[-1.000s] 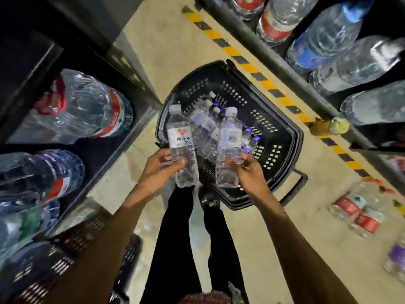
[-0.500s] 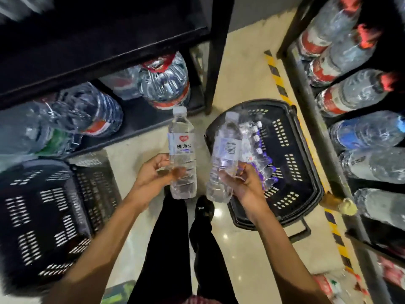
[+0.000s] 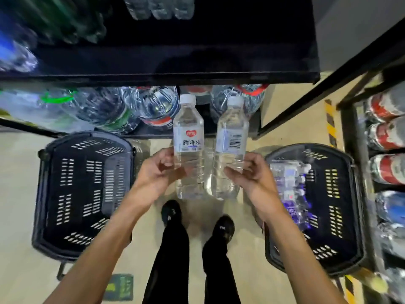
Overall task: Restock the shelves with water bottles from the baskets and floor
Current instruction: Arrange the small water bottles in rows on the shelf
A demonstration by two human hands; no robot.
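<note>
Centrally, in the head view, we see 2 clear water bottles held upright, side by side and just apart, above the floor (image 3: pixel 17 205) in front of the lower shelf (image 3: pixel 197 135). The left hand (image 3: pixel 157 174) grips the left bottle (image 3: pixel 188 137) at its lower body, with thumb and fingers curled round it. Its white label with a red heart faces us, and its white cap overlaps the lower shelf in our view. The right hand (image 3: pixel 252 174) pinches the right bottle (image 3: pixel 232 137) low on its body between thumb and fingertips; this label shows a barcode.

Behind the 2 caps we note large bottles (image 3: pixel 153 106) along the lower shelf, some with red bands and some with green. The upper shelf (image 3: pixel 175 62) spans the top as a dark board, with a few clear bottles (image 3: pixel 161 7) near its back edge and blurred bottles at its left end.

On the floor, the left basket (image 3: pixel 52 183) stands beside the left forearm, its slotted bottom showing. The right basket (image 3: pixel 341 194) stands beside the right forearm and holds a pile of small bottles (image 3: pixel 289 185) with purple-tinted labels. A side rack (image 3: pixel 350 132) along the right edge carries red- and blue-labelled bottles. Between the baskets we see 2 black shoes (image 3: pixel 171 212) and dark trouser legs. Yellow-and-black tape (image 3: pixel 329 119) runs on the floor by the rack's foot.
</note>
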